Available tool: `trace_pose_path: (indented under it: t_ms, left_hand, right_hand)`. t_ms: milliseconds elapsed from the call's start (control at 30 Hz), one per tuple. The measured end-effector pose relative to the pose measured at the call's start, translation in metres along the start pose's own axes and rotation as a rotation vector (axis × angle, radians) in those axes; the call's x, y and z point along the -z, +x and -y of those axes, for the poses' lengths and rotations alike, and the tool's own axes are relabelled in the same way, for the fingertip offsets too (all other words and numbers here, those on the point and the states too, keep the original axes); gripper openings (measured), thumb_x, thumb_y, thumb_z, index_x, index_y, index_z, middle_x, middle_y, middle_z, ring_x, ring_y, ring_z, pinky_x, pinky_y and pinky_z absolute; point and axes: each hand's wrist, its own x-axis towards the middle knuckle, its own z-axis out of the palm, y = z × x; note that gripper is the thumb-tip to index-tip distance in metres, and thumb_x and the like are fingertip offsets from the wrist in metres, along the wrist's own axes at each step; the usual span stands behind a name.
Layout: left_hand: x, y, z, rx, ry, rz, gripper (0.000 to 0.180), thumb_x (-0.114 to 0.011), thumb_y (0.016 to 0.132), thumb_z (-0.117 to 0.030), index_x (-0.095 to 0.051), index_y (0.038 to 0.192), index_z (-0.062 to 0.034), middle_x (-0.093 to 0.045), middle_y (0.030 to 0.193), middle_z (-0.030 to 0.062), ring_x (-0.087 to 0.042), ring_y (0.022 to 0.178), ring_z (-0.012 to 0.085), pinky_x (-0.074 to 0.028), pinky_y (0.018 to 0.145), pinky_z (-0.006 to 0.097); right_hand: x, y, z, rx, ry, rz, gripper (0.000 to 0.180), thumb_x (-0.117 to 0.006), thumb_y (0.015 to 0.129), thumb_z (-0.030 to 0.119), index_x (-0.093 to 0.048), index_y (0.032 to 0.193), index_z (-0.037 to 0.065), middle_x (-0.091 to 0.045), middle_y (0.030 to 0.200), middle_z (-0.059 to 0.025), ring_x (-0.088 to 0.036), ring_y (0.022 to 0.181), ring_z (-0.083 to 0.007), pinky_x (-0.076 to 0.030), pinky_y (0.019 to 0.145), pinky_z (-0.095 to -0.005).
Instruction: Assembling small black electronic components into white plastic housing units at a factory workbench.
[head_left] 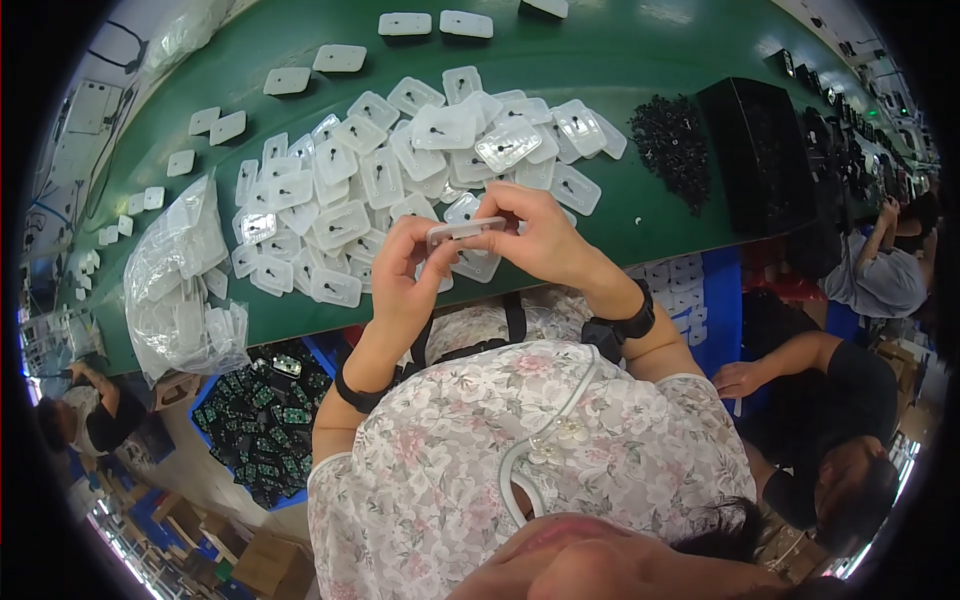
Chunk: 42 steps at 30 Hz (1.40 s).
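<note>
Between both hands, just over the near edge of the table, a white plastic cover plate (466,231) is held nearly edge-on. My left hand (405,268) pinches its left end with thumb and fingers. At the opposite end, my right hand (545,238) grips it the same way, fingers curled over the top. Right beyond the hands spreads a heap of similar white covers (380,178), many with a small black piece at the middle. What the fingertips press on the underside of the plate is hidden.
On the green table (640,50) lie a mound of small black parts (670,150), a black box (757,155) and a clear plastic bag (175,285). Blue bins hold circuit-board pieces (265,420) and white covers (685,290). A co-worker's hand (738,379) is at right.
</note>
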Motion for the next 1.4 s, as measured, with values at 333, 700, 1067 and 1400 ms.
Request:
trace_pose_path:
  t_ms: [333, 700, 1067, 1400]
  left_hand:
    - [0.017, 0.001, 0.0, -0.121, 0.13, -0.186, 0.039, -0.056, 0.083, 0.002, -0.045, 0.12, -0.0004, -0.047, 0.113, 0.0115, -0.057, 0.088, 0.0139, -0.048, 0.07, 0.024]
    - [0.048, -0.017, 0.001, -0.135, 0.274, -0.426, 0.025, -0.052, 0.084, 0.002, -0.054, 0.109, 0.0, -0.046, 0.113, 0.0109, -0.058, 0.083, 0.014, -0.049, 0.061, 0.021]
    - [0.201, -0.041, 0.02, -0.27, 1.148, -1.065, 0.014, -0.057, 0.08, -0.003, -0.059, 0.094, -0.0033, -0.056, 0.09, 0.0098, -0.055, 0.071, 0.0218, -0.045, 0.065, 0.031]
    - [0.259, -0.057, 0.041, 0.331, 1.719, -1.019, 0.027, -0.063, 0.078, -0.03, -0.055, 0.085, -0.0059, -0.057, 0.088, 0.0092, -0.055, 0.085, 0.0281, -0.048, 0.068, 0.04]
  right_hand:
    - [0.07, 0.007, -0.044, -0.025, -0.31, -0.709, 0.02, -0.063, 0.08, 0.007, -0.057, 0.098, 0.001, -0.054, 0.08, -0.0017, -0.047, 0.058, -0.0054, -0.042, 0.053, -0.0201]
    - [0.072, 0.016, -0.064, -0.059, -0.63, -0.751, 0.025, -0.067, 0.077, 0.018, -0.056, 0.092, 0.001, -0.054, 0.076, -0.0076, -0.05, 0.068, -0.0164, -0.043, 0.063, -0.0289]
    - [0.105, 0.001, -0.049, -0.143, -0.758, -0.795, 0.03, -0.068, 0.08, 0.026, -0.059, 0.095, 0.001, -0.051, 0.075, -0.0044, -0.047, 0.066, -0.0127, -0.041, 0.062, -0.0257]
    - [0.172, -0.049, -0.085, -0.465, -1.219, -0.765, 0.026, -0.063, 0.08, 0.032, -0.061, 0.095, 0.011, -0.056, 0.095, -0.0069, -0.056, 0.088, -0.0259, -0.046, 0.072, -0.0375]
